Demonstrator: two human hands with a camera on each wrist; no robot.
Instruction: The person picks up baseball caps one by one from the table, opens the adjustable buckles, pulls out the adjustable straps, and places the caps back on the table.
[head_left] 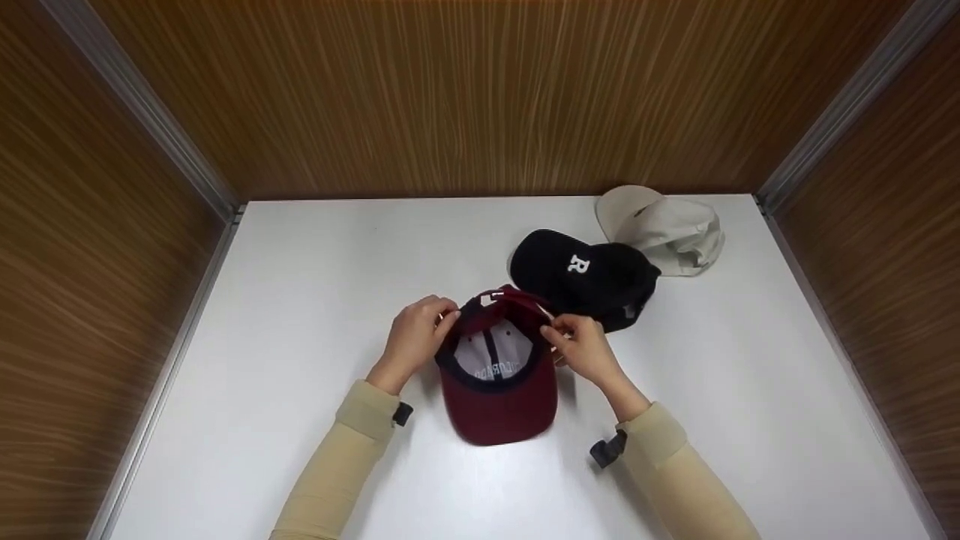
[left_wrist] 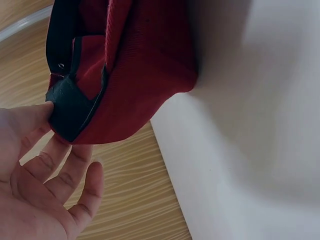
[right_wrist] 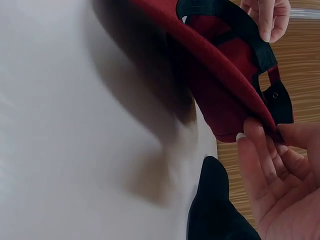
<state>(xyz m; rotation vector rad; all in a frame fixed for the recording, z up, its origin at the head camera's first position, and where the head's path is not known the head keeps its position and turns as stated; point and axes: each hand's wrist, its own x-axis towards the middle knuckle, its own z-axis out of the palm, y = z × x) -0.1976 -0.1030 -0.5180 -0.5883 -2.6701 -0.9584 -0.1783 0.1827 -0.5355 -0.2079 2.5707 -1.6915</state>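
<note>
A maroon baseball cap (head_left: 501, 416) sits in the middle of the table with its inside facing up and its brim toward me. Dark bands line the pale inner panel, where lettering shows reversed. My left hand (head_left: 414, 339) pinches the cap's rear left edge, its thumb on the dark inner band (left_wrist: 70, 107) and the fingertips outside the red cloth. On the opposite side, my right hand (head_left: 589, 351) pinches the rim between thumb and fingers, close to the black cap (head_left: 551, 262) with a white letter R. The right wrist view also shows the left fingers (right_wrist: 267, 20) on the band.
Behind the black cap, a cream cap (head_left: 679, 225) lies at the back right, partly overlapped by it. Wood-grain panels (head_left: 480, 97) enclose the white table (head_left: 315, 255) at the back and both sides. Metal strips (head_left: 161, 127) run along the corners.
</note>
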